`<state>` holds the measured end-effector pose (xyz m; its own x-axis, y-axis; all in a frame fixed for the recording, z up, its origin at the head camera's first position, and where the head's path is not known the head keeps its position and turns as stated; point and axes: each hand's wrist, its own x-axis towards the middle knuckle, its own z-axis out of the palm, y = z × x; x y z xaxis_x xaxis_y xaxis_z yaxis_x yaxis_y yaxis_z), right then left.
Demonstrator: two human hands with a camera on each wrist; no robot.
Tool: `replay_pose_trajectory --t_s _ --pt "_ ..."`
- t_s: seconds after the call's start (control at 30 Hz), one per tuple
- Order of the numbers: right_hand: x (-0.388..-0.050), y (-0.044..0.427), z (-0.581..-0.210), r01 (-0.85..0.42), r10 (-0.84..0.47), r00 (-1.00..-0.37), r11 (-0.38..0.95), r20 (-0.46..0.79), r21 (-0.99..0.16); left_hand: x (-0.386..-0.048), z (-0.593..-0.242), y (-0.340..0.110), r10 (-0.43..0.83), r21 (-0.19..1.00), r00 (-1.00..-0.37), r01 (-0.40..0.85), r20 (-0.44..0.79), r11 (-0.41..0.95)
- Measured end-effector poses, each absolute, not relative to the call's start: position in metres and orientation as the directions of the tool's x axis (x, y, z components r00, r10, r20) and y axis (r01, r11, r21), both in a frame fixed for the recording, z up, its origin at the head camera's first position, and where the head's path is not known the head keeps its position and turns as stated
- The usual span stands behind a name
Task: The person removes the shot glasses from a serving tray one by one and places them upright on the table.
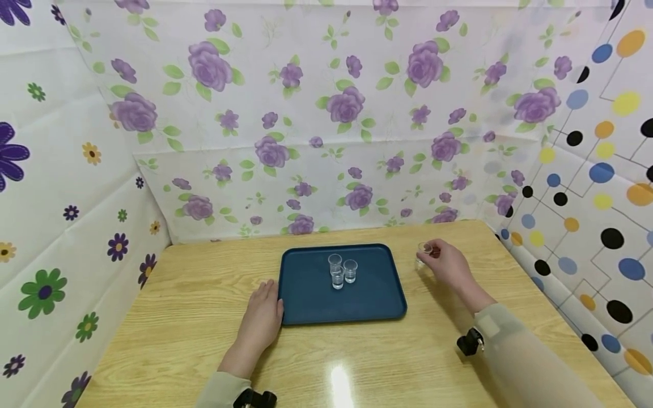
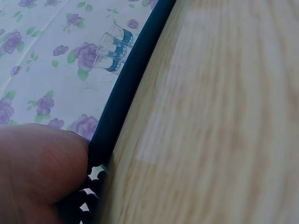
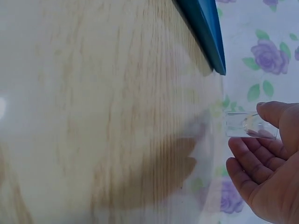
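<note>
Three small clear shot glasses (image 1: 350, 271) stand close together on a dark blue tray (image 1: 306, 303). In the left wrist view the same shot glasses (image 2: 113, 46) show beyond the tray's rim (image 2: 122, 105). My left hand (image 1: 262, 317) lies along the tray's left edge, fingers extended and touching it. To the right of the tray, my right hand (image 1: 448, 262) pinches another clear shot glass (image 3: 250, 125) between thumb and fingers. That glass is upright, at or just above the tabletop; I cannot tell which.
The wooden table (image 1: 357, 351) carries the tray near its far side. A floral cloth (image 1: 285, 113) hangs behind it, with a flower-print cloth (image 1: 66, 238) at left and a dotted cloth (image 1: 602, 187) at right. Black wrist cameras (image 1: 470, 342) sit on both sleeves.
</note>
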<state>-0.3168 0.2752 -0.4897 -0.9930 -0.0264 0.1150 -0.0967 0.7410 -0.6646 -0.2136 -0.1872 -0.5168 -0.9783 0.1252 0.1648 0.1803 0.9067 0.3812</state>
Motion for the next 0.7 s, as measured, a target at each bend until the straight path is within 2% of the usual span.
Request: replay_pose_trajectory --t_s 0.7 --pt "-0.319 0.282 -0.502 -0.07 -0.018 -0.996 0.727 0.083 -0.683 -0.215 -0.521 -0.188 0.129 0.383 -0.975 0.19 0.181 0.904"
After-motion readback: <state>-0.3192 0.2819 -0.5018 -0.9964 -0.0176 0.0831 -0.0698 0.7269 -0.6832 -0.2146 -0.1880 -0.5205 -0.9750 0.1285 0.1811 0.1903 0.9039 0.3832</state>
